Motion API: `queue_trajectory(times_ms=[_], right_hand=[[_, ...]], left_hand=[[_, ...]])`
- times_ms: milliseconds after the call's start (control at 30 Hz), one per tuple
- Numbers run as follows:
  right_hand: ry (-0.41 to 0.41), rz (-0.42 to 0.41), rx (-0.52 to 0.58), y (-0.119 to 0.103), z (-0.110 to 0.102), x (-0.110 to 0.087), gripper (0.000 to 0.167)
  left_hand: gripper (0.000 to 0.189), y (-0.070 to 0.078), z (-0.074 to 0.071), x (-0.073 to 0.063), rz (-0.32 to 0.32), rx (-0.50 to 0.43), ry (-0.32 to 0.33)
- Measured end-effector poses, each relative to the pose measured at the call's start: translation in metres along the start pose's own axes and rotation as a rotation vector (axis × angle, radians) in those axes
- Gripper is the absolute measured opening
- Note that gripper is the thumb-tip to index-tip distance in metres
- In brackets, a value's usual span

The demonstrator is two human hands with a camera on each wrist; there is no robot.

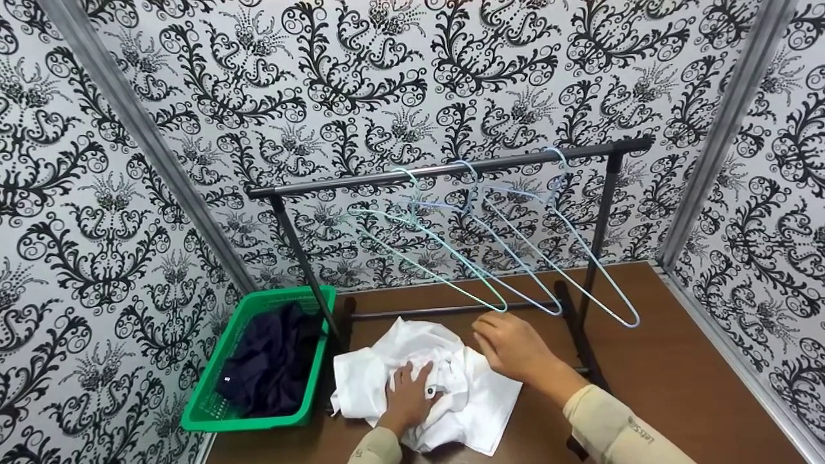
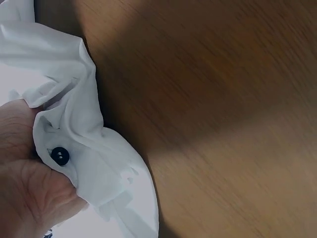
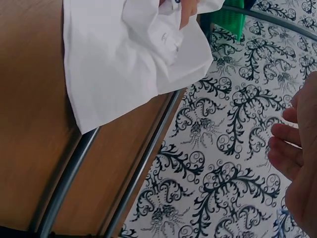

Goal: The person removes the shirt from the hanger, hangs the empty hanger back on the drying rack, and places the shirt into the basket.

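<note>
A crumpled white shirt (image 1: 477, 399) with a dark button lies on the table. My left hand (image 1: 410, 394) rests on its bunched middle, fingers spread over the cloth. In the left wrist view, the left hand (image 2: 34, 183) lies against a fold beside the black button (image 2: 60, 156); its fingertips are hidden. My right hand (image 1: 515, 348) is raised above the shirt's right side, just below the tip of the nearest hanger (image 1: 451, 248). Its fingers are loosely bent and hold nothing, as the right wrist view of that right hand (image 3: 299, 153) also shows.
Two more light-blue hangers (image 1: 515, 267) (image 1: 596, 258) hang on the dark rack bar (image 1: 361, 181). Left of the rack stands a green basket (image 1: 193, 412) with dark navy cloth (image 1: 277, 361) in it. Patterned walls enclose the brown table (image 1: 670, 374).
</note>
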State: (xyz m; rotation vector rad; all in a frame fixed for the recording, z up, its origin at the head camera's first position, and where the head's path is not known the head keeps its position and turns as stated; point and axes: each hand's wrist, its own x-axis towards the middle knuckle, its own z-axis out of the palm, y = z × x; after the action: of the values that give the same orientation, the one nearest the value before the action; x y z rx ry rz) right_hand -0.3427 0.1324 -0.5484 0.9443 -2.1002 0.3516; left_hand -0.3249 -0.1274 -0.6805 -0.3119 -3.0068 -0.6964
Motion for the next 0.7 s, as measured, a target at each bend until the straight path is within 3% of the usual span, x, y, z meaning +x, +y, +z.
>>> queue_trajectory(times_ms=[233, 433, 500, 567, 700], right_hand=[[-0.067, 0.153, -0.005, 0.008, -0.002, -0.007, 0.014], [-0.165, 0.226, 0.043, 0.007, -0.005, -0.005, 0.020], [-0.187, 0.244, 0.047, 0.006, -0.006, -0.004, 0.022], [-0.203, 0.260, 0.058, 0.006, -0.009, -0.004, 0.023], [-0.203, 0.256, 0.070, 0.008, -0.013, -0.001, 0.023]], left_hand=[[0.056, 0.000, 0.004, 0.001, 0.023, 0.162, 0.101], [0.039, -0.009, 0.016, 0.008, 0.086, 0.456, 0.303], [0.033, -0.009, 0.018, 0.010, 0.106, 0.513, 0.372], [0.031, -0.007, 0.016, 0.010, 0.112, 0.507, 0.392], [0.037, -0.001, 0.002, 0.006, 0.100, 0.399, 0.371]])
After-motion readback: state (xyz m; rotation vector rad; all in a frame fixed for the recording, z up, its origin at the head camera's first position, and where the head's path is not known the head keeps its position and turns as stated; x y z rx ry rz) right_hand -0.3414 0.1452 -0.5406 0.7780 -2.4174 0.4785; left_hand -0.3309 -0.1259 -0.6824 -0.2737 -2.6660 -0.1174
